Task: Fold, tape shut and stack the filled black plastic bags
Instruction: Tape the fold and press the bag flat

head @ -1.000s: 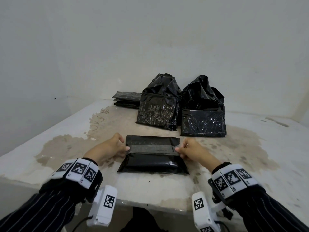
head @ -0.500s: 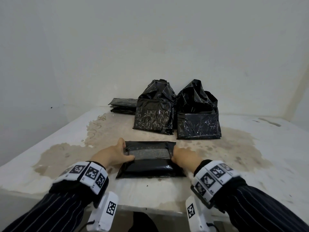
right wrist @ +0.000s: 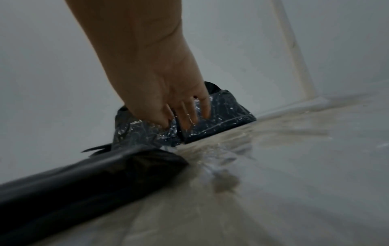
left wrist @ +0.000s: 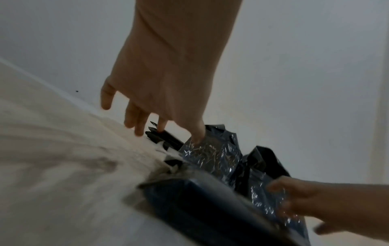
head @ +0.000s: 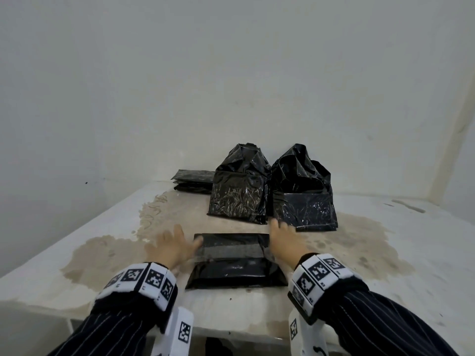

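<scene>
A folded black bag (head: 235, 260) with a grey tape strip (head: 231, 249) across it lies flat near the table's front edge, seen blurred in the wrist views (left wrist: 202, 203) (right wrist: 84, 176). My left hand (head: 171, 246) hovers just left of it with fingers spread and holds nothing (left wrist: 147, 106). My right hand (head: 281, 237) reaches past the bag's right end, fingers straight and empty (right wrist: 181, 113). Two unfolded filled black bags (head: 239, 191) (head: 300, 194) stand behind. A stack of folded bags (head: 194, 179) lies at the far left.
The white table (head: 385, 265) carries a wide brown stain around the bags. Walls close it in at the left, back and right. Its front edge runs just below my wrists.
Both hands have let go of the taped bag's ends and moved forward, fingers opening. The bag lies where it was.
</scene>
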